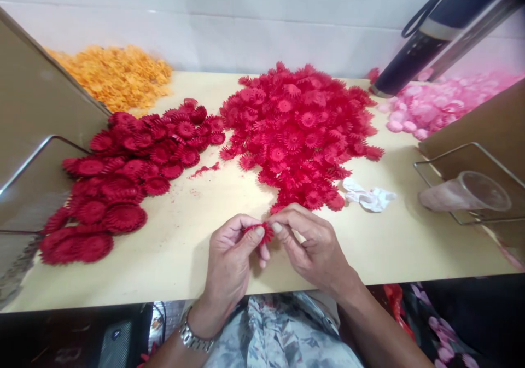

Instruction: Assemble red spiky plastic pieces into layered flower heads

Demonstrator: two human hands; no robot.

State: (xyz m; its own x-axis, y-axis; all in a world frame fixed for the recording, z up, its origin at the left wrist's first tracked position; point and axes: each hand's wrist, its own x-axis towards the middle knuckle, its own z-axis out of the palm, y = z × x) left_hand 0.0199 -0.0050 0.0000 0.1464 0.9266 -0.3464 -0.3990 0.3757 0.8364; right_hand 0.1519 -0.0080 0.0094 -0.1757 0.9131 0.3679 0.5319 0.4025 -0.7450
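My left hand (235, 247) pinches a small red artificial flower (266, 233) with a fringed edge between thumb and fingers. At the flower's right edge, my right hand (314, 242) has its thumb and index finger pressed together on the petals. My fingers cover part of the flower. Just beyond my hands lies a big loose heap of bright red fringed flowers (295, 133). Darker red flowers (123, 215), nested in stacks, lie to the left on the table (176, 264).
Orange petals (118, 78) are heaped at the back left, pink ones (447, 105) at the back right. A dark flask (414, 62) leans near the wall. A crumpled white tissue (371, 196) lies right of the red heap. A plastic cup (459, 193) sits in a wire holder on the right-hand board.
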